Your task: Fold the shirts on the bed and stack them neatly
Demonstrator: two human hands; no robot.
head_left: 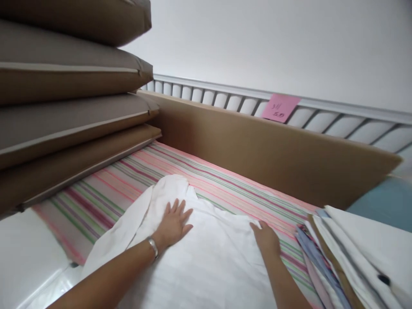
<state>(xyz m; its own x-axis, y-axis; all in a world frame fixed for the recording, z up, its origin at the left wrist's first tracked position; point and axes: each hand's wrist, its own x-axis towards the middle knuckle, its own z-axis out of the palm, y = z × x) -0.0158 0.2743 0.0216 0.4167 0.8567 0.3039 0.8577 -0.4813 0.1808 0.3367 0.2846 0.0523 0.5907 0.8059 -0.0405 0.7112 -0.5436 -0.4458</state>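
Observation:
A white garment (219, 249) lies spread on a striped cloth (106, 193), with what looks like a sleeve along its left side. My left hand (172, 223), a silver bangle on its wrist, rests flat on the upper left part with the fingers spread. At the upper right corner, my right hand (266, 238) pinches the fabric edge between thumb and fingers. The lower end of the garment runs out of view at the bottom.
Folded clothes (347, 257) are stacked at the right. Several brown and grey cushions (71, 111) pile up on the left. A brown board (257, 150) stands along the back before a white slatted rail (212, 98), with a pink note (280, 107) on it.

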